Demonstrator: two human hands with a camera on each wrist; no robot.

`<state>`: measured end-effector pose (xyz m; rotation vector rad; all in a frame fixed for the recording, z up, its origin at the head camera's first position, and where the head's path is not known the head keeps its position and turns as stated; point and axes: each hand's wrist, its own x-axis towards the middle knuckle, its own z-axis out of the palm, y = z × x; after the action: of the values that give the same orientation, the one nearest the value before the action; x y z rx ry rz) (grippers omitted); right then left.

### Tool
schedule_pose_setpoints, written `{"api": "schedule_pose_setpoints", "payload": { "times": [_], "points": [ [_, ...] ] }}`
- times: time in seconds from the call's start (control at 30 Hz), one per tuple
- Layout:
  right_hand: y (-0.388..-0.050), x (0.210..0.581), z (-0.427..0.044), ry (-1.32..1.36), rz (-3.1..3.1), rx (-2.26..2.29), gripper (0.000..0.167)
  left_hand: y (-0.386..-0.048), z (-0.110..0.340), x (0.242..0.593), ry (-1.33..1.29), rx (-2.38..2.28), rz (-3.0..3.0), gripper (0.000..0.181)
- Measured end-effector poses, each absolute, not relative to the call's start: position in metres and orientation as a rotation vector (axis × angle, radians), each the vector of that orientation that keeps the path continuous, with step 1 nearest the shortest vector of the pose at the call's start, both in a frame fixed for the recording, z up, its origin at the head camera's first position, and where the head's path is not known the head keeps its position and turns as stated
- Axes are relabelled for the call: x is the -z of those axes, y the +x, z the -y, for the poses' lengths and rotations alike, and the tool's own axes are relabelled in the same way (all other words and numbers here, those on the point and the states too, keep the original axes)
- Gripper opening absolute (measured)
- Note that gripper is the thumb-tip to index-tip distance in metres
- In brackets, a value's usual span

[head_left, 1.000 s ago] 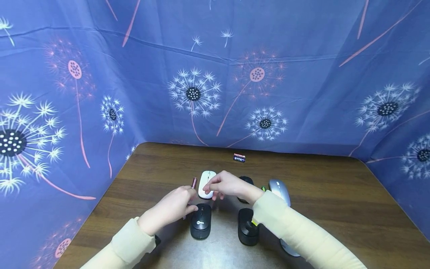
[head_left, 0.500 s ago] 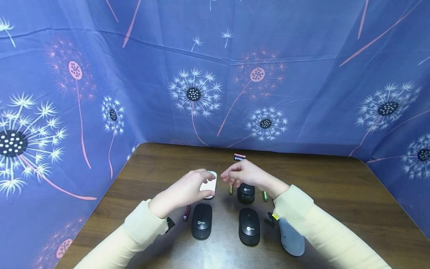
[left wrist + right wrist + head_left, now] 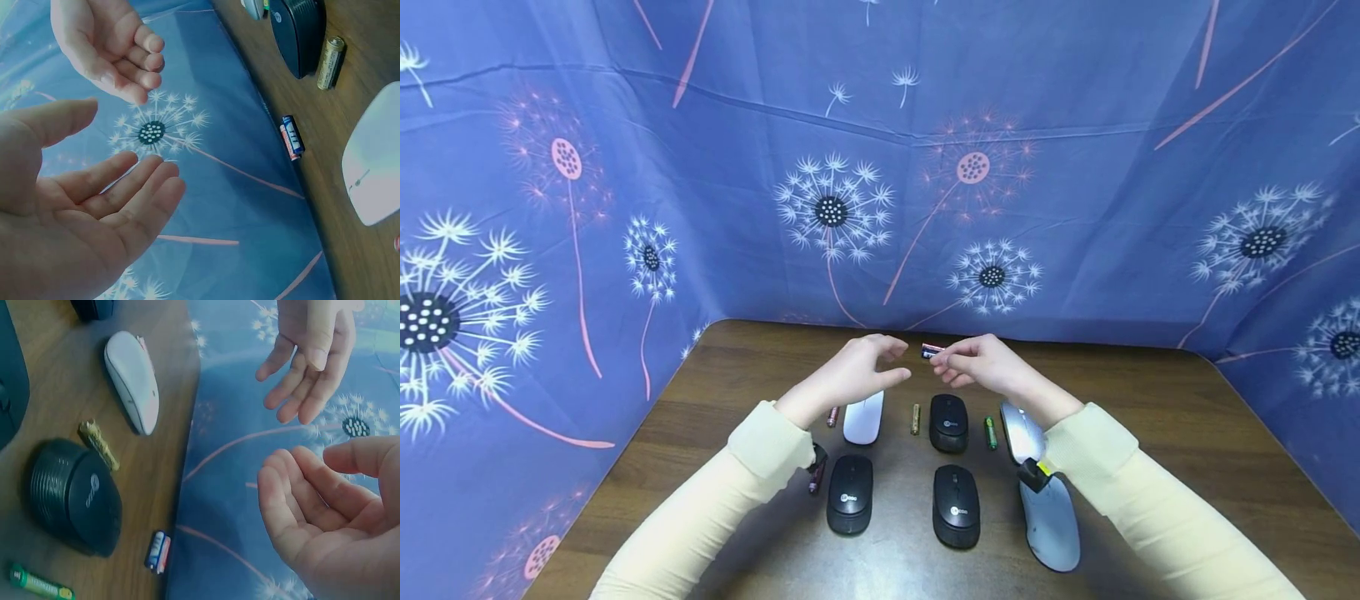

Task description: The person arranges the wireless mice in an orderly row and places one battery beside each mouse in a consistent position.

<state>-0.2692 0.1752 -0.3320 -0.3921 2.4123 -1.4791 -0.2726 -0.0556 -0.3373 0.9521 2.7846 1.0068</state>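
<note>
My left hand (image 3: pixel 853 375) hovers above the white mouse (image 3: pixel 863 421), its fingers loosely bent and holding nothing. Opposite it, my right hand (image 3: pixel 985 367) hangs in the air with relaxed, curved fingers, also holding nothing. In the head view its fingertips overlap the pair of small batteries (image 3: pixel 931 351) at the table's back. The right wrist view shows that pair (image 3: pixel 158 552) lying apart from the hand. A gold battery (image 3: pixel 915 419) lies between the white mouse and a black mouse (image 3: pixel 949 423). The palms face each other with a gap between them.
Two more black mice stand in front, left (image 3: pixel 850 493) and right (image 3: pixel 956 506). A silver mouse (image 3: pixel 1018 429) and a grey mouse (image 3: pixel 1051 525) lie at right. A green battery (image 3: pixel 991 433) and red batteries (image 3: pixel 832 416) lie among them. Patterned blue cloth (image 3: pixel 880 167) encloses the table.
Both hands have moved away from the mice, up and to the right toward the table's back. The gold battery, first covered by the right hand, now shows fully. The mice stay in place.
</note>
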Motion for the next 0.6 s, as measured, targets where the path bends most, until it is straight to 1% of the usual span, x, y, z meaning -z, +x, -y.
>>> {"api": "schedule_pose_setpoints", "payload": {
  "times": [0.17,0.43,0.6],
  "points": [
    [-0.276,0.333,-0.187,-0.290,-2.406,1.591,0.032,-0.289,0.046,0.338,0.878,-1.120,-2.730,0.039],
    [-0.292,0.345,-0.206,-0.168,-2.366,1.790,0.036,-0.316,0.033,0.348,0.729,-1.189,-2.708,0.034],
    [-0.298,0.352,-0.214,-0.119,-2.292,1.881,0.040,-0.328,0.025,0.353,0.539,-1.431,-2.495,0.032]
  ]
}}
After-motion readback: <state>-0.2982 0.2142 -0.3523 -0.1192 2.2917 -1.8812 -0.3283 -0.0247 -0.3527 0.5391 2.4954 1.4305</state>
